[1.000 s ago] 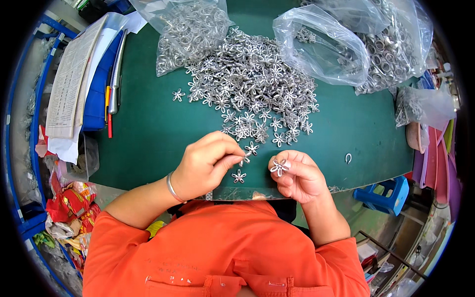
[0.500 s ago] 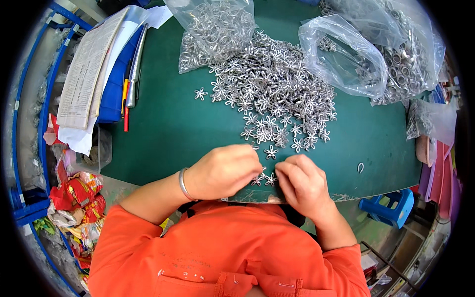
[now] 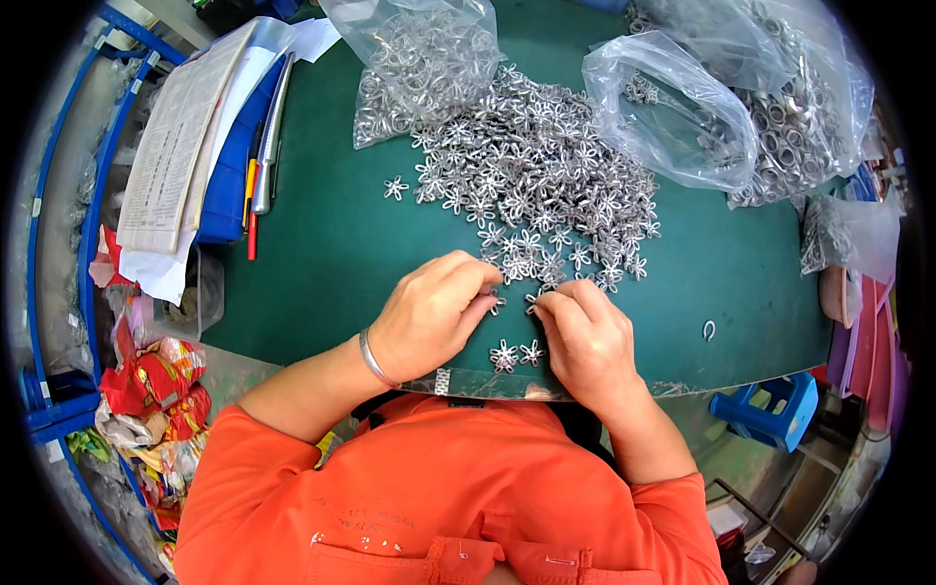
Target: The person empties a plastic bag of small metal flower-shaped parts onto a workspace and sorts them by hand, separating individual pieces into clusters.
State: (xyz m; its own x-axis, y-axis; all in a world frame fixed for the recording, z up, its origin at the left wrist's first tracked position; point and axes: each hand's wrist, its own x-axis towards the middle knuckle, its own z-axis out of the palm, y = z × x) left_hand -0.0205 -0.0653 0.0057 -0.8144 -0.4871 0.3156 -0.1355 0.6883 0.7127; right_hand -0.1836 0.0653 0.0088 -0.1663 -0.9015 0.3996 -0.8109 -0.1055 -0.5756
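My left hand [image 3: 434, 314] and my right hand [image 3: 585, 336] meet fingertip to fingertip over the near edge of the green mat [image 3: 331, 253]. Each pinches a small silver metal piece, mostly hidden by the fingers. Two silver flower-shaped pieces [image 3: 517, 354] lie flat on the mat just below the fingertips. A big loose pile of the same metal flowers [image 3: 536, 166] spreads out right beyond my hands. A thin metal bangle sits on my left wrist.
Clear plastic bags of metal rings lie at the back [image 3: 419, 58], at the back right [image 3: 780, 107] and at the right edge [image 3: 838, 234]. Papers, a blue folder and pens [image 3: 210, 146] lie at left. A single small ring [image 3: 709, 330] rests at right. A blue stool [image 3: 770, 414] stands below the table.
My hands have closed together: the right hand, which held a flower piece out in the open, has moved left to meet the left fingertips. A second flower now lies on the mat.
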